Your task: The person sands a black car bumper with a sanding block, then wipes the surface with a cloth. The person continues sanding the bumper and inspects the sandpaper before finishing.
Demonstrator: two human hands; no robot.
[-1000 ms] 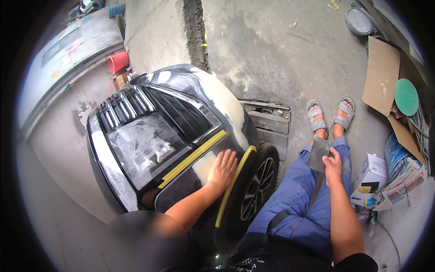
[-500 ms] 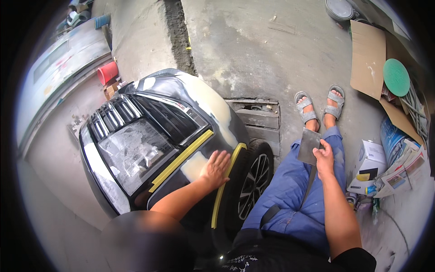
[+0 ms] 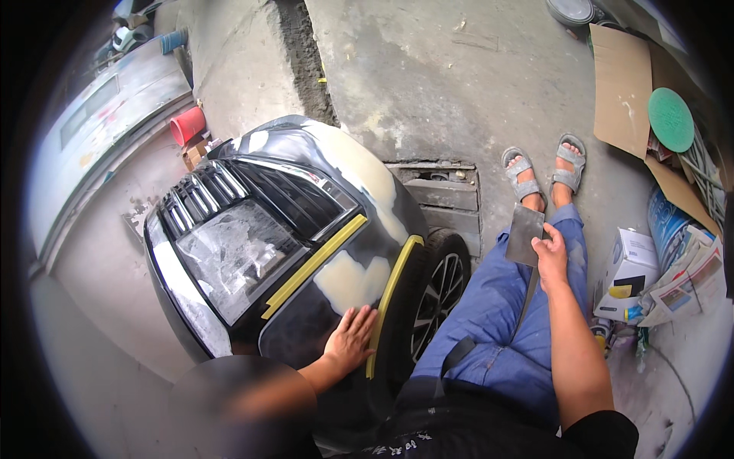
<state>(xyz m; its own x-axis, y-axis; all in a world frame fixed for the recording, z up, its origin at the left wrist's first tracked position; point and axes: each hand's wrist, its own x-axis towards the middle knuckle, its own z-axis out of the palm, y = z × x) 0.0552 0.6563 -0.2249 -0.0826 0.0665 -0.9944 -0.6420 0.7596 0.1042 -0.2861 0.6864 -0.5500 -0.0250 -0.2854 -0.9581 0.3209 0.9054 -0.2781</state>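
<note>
My left hand [image 3: 350, 336] lies flat, fingers stretched, on the dark panel of a black car [image 3: 294, 336]. Its fingertips are just below a cream filler patch [image 3: 348, 281]. Beside the fingers, yellow tape [image 3: 394, 278] follows the wheel arch edge. A second strip of yellow tape [image 3: 314, 267] runs along the panel's other side. My right hand [image 3: 553, 260], over my legs, grips a flat dark-grey rectangular piece [image 3: 524, 237] by its edge, thumb on top. What kind of piece it is, I cannot tell.
The car's wheel [image 3: 440, 294] is close to my legs. Beyond it, boards [image 3: 443, 200] cover a pit in the concrete floor. Right of me are a cardboard box [image 3: 621, 92], a green disc [image 3: 670, 119] and a white carton [image 3: 628, 269]. A red bucket [image 3: 187, 125] stands at far left.
My left hand has slid off the filler patch toward me, uncovering it. My right hand still holds the grey piece, almost unmoved. The whole view has shifted slightly.
</note>
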